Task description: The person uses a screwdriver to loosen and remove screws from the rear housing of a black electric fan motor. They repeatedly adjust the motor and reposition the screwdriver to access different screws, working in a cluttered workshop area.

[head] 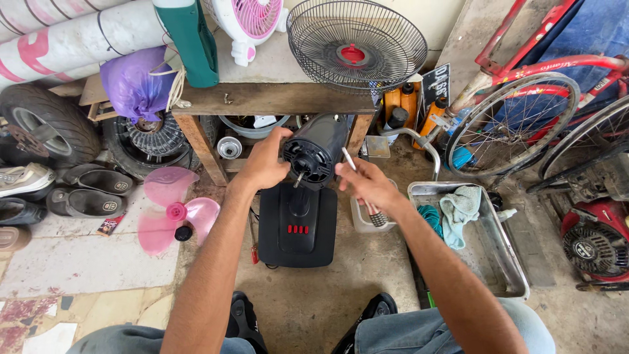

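Gripping the dark fan motor housing at centre, the left hand was closed around its left side, above the black fan base. A slim tool, seemingly a screwdriver, was clasped in the right hand, just right of the motor. A pink fan blade was left lying at left.

Left hand grips the black fan motor; right hand holds a screwdriver.

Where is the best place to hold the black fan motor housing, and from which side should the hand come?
Probably grip the motor housing around its round barrel, coming from its left, as the left hand does now. The front carries the bare shaft, where the right hand works with a screwdriver.
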